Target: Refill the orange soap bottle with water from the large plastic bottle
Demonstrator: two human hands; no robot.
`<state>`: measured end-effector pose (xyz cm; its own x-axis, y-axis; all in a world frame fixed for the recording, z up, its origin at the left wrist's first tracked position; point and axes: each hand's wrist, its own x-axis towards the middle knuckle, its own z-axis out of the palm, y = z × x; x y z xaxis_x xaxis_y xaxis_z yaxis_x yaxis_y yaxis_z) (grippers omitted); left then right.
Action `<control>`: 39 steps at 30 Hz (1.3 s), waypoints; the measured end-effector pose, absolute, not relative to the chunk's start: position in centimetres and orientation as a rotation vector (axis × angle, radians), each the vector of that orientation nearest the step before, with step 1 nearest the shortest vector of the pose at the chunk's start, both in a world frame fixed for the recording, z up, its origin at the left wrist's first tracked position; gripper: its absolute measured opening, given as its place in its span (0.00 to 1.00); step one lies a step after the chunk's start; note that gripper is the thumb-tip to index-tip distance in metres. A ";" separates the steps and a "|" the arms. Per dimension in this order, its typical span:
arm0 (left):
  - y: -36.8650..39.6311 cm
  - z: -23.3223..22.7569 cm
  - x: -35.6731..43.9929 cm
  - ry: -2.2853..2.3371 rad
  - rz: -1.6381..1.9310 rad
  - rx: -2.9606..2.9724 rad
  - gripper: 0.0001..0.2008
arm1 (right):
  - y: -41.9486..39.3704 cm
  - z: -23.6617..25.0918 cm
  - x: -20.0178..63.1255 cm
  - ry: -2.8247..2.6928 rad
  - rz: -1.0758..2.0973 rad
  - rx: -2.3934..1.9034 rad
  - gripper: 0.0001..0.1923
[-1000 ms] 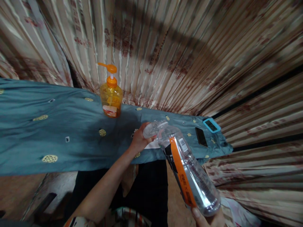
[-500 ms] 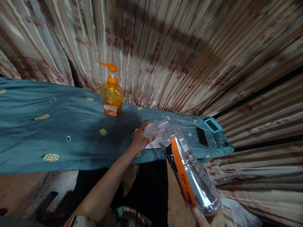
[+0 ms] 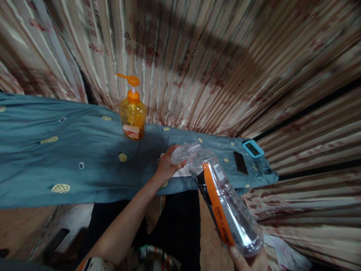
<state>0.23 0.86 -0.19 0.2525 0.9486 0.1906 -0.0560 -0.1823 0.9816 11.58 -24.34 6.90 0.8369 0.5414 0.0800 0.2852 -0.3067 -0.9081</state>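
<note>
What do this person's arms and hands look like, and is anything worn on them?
Both are bare: no gloves, rings or watch show. The left hand leads into a long, uncovered forearm, with a patterned orange-trimmed sleeve edge near the frame bottom. Only the fingertips of the right hand show.

No text can be read. A barcode is seen on the clear bottle (image 3: 222, 205), beside its orange label strip, whose print is too blurred. The label on the orange pump bottle (image 3: 132, 113), behind the clear bottle, is illegible too.
</note>
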 end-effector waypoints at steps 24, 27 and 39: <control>1.0 -0.5 0.4 0.890 1.183 1.451 0.28 | -24.2 7.2 12.3 -0.614 0.323 -1.874 0.60; 1.0 -0.4 0.4 0.900 1.184 1.462 0.27 | -24.3 7.0 12.3 -0.613 0.307 -1.876 0.61; 0.9 -0.1 0.1 0.918 1.149 1.485 0.25 | -24.3 7.1 12.0 -0.633 0.318 -1.847 0.59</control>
<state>0.14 0.94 -0.10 0.2590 0.9442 0.2035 -0.0108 -0.2078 0.9781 12.00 -24.30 7.07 0.8207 0.5651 0.0840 0.2696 -0.2534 -0.9290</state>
